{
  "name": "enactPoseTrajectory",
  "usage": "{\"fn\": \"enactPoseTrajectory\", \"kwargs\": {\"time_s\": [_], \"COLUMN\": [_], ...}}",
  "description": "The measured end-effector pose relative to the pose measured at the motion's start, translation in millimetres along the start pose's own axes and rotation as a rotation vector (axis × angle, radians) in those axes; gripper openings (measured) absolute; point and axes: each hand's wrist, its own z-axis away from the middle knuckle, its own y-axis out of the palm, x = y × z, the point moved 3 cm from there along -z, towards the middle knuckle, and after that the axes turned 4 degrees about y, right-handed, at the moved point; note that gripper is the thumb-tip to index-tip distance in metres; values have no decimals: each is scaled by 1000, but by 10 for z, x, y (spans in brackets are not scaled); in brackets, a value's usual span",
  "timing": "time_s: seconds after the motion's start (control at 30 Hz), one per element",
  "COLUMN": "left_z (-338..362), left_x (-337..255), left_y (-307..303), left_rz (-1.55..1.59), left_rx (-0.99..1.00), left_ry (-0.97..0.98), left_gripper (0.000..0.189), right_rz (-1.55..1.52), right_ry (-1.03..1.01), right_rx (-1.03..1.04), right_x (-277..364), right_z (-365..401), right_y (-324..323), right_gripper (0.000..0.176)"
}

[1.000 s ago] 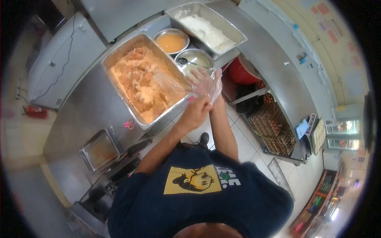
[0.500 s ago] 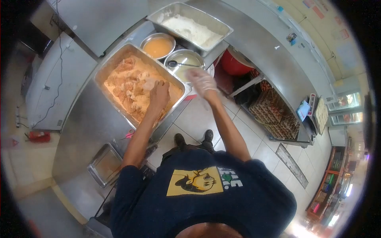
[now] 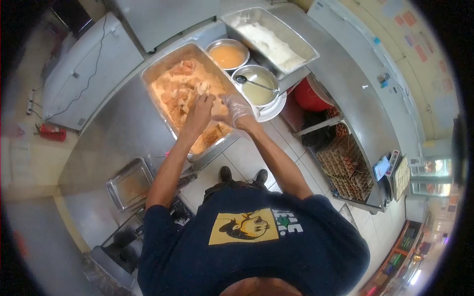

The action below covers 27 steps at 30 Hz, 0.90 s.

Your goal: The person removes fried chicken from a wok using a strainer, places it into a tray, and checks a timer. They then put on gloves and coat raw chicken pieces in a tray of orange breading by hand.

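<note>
A deep steel tray [image 3: 148,79] holds orange-tinted breading [image 3: 163,89] and several coated pieces that look like chicken [image 3: 183,68]. My left hand [image 3: 198,116] is bare and reaches into the tray, its fingers curled down among the pieces. What lies under those fingertips is hidden. A clear plastic glove covers my right hand [image 3: 236,111], which is over the tray's right side beside my left. Its fingers are apart and point toward the left hand, with nothing plainly held.
Behind the tray are a bowl of orange liquid [image 3: 228,55], a bowl of pale liquid [image 3: 257,91] with a black ladle [image 3: 242,79], and a pan of white flour [image 3: 276,47]. A smaller steel tray [image 3: 114,191] lies at left. Stacked egg trays [image 3: 343,165] fill a right shelf.
My right hand has moved left from beside the bowls to over the tray. My left hand stays among the coated pieces. The view has shifted, so the tray appears farther right and higher.
</note>
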Motion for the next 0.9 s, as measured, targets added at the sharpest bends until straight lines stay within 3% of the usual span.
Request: {"fn": "enactPoseTrajectory", "kwargs": {"time_s": [0.13, 0.2, 0.23, 0.37, 0.47, 0.57, 0.63, 0.67, 0.73, 0.77, 0.83, 0.9], "left_z": [-35, 1, 41, 124, 128, 75, 28, 20, 53, 43, 143, 257], "left_x": [-37, -131, -170, -43, 80, -74, -267, -314, -287, -318, -462, -678], "left_y": [-119, -217, -252, -176, -187, -256, -370, -405, -433, -511, -593, -577], "left_rz": [-11, -99, -106, -63, -4, 84, 88, 90, 41, -6, 84, 177], "left_rx": [33, 11, 22, -3, -79, -68, -44, -24, -91, -162, -162, -150], "left_ry": [103, 137, 54, -136, -153, -56, -61, -64, -30, 3, -14, -21], "left_gripper": [21, 24, 26, 29, 28, 25, 23, 21, 18, 14, 14, 13], "right_rz": [-225, -222, -216, -163, -183, 280, 176, 174, 109, 108, -115, -77], "right_ry": [303, 313, 332, 337, 333, -2, -26, -26, 118, 110, 326, 209], "right_rx": [36, 10, -22, -75, 17, -297, -240, -241, -3, -3, -134, -202], "right_x": [-147, -155, -175, -293, -256, 194, 310, 247, 39, 89, 119, 246], "right_z": [-59, -79, -75, -60, 28, 64, 49, 25, -72, -71, -1, 6], "right_y": [222, 205, 183, 130, 53, -159, -142, -91, 116, 101, 29, -45], "right_gripper": [23, 21, 19, 18, 18, 20, 18, 18, 16, 16, 17, 14]}}
